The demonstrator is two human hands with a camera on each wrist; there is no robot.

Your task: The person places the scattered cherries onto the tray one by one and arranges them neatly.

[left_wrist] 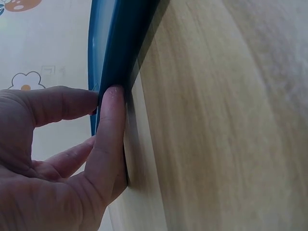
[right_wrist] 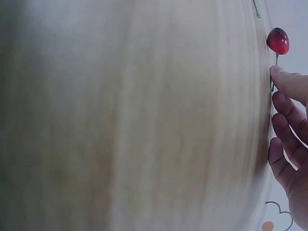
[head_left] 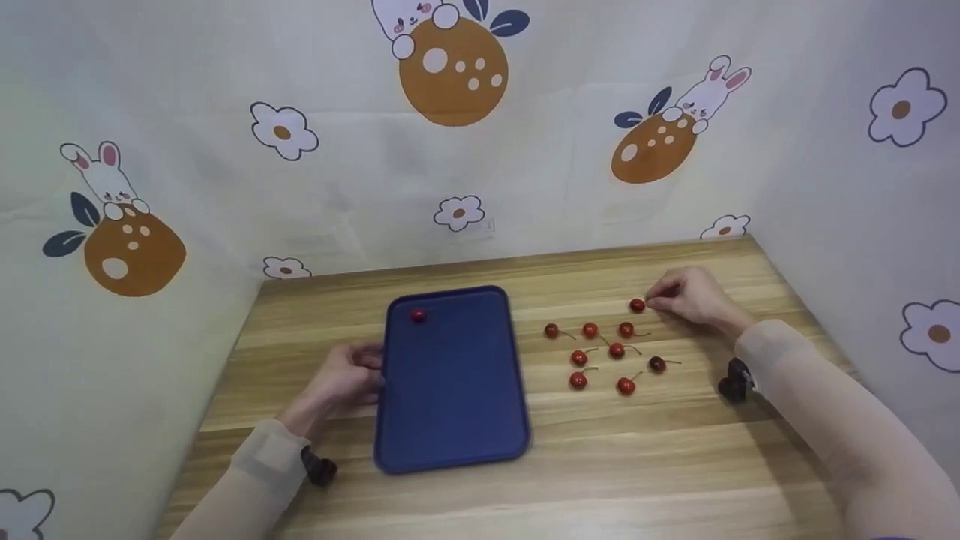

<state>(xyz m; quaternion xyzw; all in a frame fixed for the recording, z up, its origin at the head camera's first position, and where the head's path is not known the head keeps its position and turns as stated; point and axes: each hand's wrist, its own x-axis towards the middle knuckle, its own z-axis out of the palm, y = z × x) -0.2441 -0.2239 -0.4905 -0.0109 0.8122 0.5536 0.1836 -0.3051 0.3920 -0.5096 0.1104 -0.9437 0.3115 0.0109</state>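
A dark blue tray [head_left: 454, 390] lies left of the middle of the wooden table, with one red cherry [head_left: 418, 316] near its far left corner. At the tray's left edge, my left hand [head_left: 351, 375] grips the rim; the left wrist view has its fingers [left_wrist: 111, 113] on both sides of that edge. On the far right, my right hand [head_left: 694, 295] pinches the stem of a cherry [head_left: 637, 305] at the table surface. The right wrist view shows this cherry [right_wrist: 278, 41] beyond the fingertips, its stem partly hidden by them.
Several stemmed cherries lie loosely grouped right of the tray, among them a darker one [head_left: 657, 364] and a near one [head_left: 625, 385]. A cloth backdrop [head_left: 360, 180] with printed rabbits and flowers rises behind and beside the wooden table [head_left: 637, 465].
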